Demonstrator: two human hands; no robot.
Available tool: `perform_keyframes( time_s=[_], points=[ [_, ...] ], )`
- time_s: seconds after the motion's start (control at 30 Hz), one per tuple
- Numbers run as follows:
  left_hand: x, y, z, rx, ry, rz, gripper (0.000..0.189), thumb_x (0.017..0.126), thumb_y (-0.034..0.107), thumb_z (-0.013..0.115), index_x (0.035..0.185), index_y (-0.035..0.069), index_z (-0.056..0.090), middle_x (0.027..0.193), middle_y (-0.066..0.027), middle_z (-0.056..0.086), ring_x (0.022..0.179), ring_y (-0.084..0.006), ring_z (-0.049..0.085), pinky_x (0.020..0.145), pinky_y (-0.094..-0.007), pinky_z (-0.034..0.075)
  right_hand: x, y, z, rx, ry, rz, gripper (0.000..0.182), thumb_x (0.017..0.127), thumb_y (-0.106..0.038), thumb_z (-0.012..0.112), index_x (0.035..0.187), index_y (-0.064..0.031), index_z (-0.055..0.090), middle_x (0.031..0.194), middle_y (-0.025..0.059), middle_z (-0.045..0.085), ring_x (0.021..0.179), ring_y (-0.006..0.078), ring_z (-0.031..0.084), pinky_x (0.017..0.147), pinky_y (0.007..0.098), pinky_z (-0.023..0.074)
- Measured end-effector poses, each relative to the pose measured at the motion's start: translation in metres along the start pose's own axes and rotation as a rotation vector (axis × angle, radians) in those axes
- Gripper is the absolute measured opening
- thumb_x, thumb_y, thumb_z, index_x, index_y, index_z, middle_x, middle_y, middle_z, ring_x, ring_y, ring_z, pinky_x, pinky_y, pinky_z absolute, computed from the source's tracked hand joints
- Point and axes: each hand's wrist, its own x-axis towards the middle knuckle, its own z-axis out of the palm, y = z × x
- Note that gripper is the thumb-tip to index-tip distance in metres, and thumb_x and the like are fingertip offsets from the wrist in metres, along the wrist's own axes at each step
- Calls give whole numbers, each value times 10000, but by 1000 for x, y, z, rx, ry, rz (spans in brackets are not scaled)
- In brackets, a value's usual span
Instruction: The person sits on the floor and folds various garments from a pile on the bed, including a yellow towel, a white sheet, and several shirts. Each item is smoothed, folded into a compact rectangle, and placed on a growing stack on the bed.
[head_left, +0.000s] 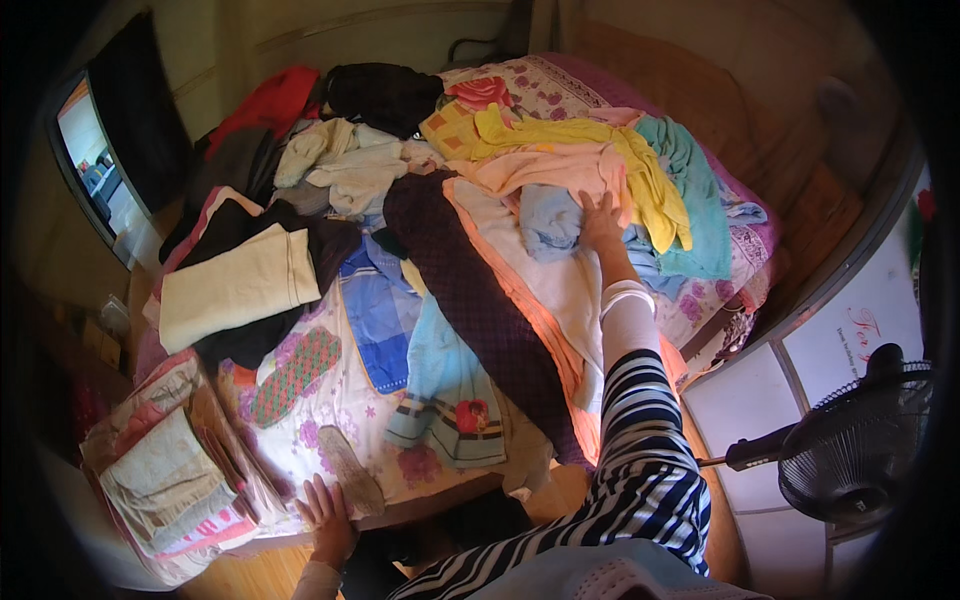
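Note:
My right hand (602, 225) is stretched across the bed, fingers apart, touching a peach-pink cloth (555, 169) and the edge of a crumpled light blue cloth (551, 221). Just beyond it lie a yellow garment (652, 180) and a teal cloth (694, 202). At the near edge of the bed, my left hand (328, 521) has its fingers spread and holds nothing. Beside that hand is a greyish-brown insole (351, 469). A red-and-green patterned insole (298, 376) lies farther up the floral sheet (330, 401).
A folded cream cloth (236, 289) rests on dark clothes at left, above a stack of folded fabric (169, 480). A long dark checked cloth (480, 300) crosses the middle near a light blue towel (450, 375). A black fan (855, 442) stands at right.

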Motion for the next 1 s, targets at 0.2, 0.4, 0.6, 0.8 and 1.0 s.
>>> perform_keyframes(
  time_s=[0.2, 0.4, 0.6, 0.8, 1.0],
  points=[
    [5, 3, -8, 4, -33, 22, 583, 839, 185, 534, 1338, -32, 327, 1486, -297, 74, 1372, -498, 14, 1024, -696, 7, 12, 46, 51, 241, 124, -27, 355, 827, -70, 489, 1153, -171, 588, 1029, 166, 589, 948, 284, 623, 838, 398, 490],
    [2, 3, 0, 34, -15, -2, 650, 790, 178, 563, 1352, -34, 314, 1490, -293, 42, 1376, -489, -15, 1034, -679, -15, -62, -26, 15, 787, -9, -226, 203, 787, -2, 532, 947, -57, 645, 630, 64, 604, 586, 162, 593, 524, 314, 467],
    [3, 7, -10, 19, -38, -18, 709, 725, 161, 588, 1344, -47, 313, 1487, -299, 40, 1375, -492, -24, 1035, -676, -17, -110, -18, -38, 860, -407, -737, 247, 713, -50, 674, 959, -41, 656, 952, 92, 644, 894, 220, 606, 805, 322, 470],
    [8, 5, -6, -6, -65, -13, 675, 740, 173, 591, 1321, -55, 334, 1482, -306, 49, 1369, -506, -21, 1024, -695, -11, 9, 96, -34, -78, 282, -60, 981, 581, -165, 789, 1416, -128, 276, 1394, 269, 311, 1273, 405, 349, 998, 485, 384],
    [9, -5, 10, 80, -73, -4, 679, 740, 194, 617, 1301, -75, 343, 1473, -327, 52, 1365, -516, -9, 1020, -703, 0, 48, 138, 44, 131, 9, 250, 993, 639, -166, 736, 1449, -277, 172, 1104, 254, 583, 994, 411, 590, 833, 465, 495]
  ],
)
